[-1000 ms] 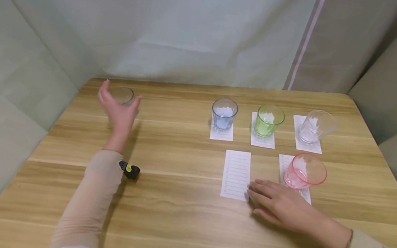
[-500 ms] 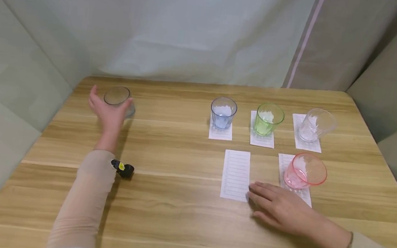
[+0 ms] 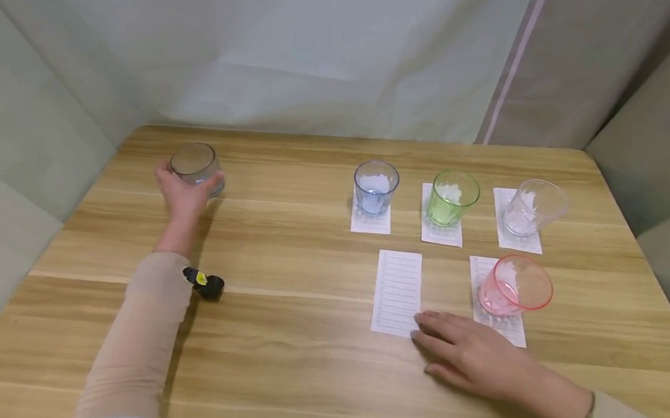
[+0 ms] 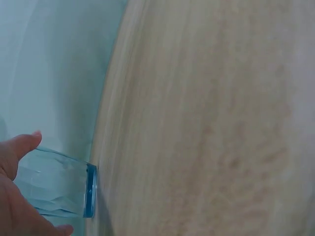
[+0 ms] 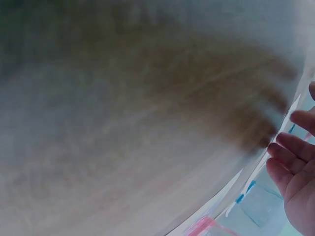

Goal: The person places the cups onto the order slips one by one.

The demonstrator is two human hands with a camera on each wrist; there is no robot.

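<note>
At the far left of the table in the head view, my left hand (image 3: 181, 195) holds a smoky grey glass (image 3: 195, 160), thumb on its right side and fingers on its left. The left wrist view shows that glass (image 4: 56, 187) upright, its base at the table top, with the hand (image 4: 19, 196) around it. My right hand (image 3: 472, 353) lies palm down with fingers extended, fingertips right at the lower right edge of a lined paper card (image 3: 397, 293). Just beyond its knuckles, a pink glass (image 3: 509, 290) stands on another card (image 3: 511, 330).
Along the back stand a blue glass (image 3: 376, 189), a green glass (image 3: 453, 200) and a clear glass (image 3: 533, 209), each on a lined card. A curtain (image 3: 302, 51) hangs behind the wooden table (image 3: 273, 351). A black wrist camera (image 3: 206, 284) juts from the left sleeve.
My left hand has come down around the grey glass, its spread fingers closing in on the sides. The right hand has barely moved beside the card.
</note>
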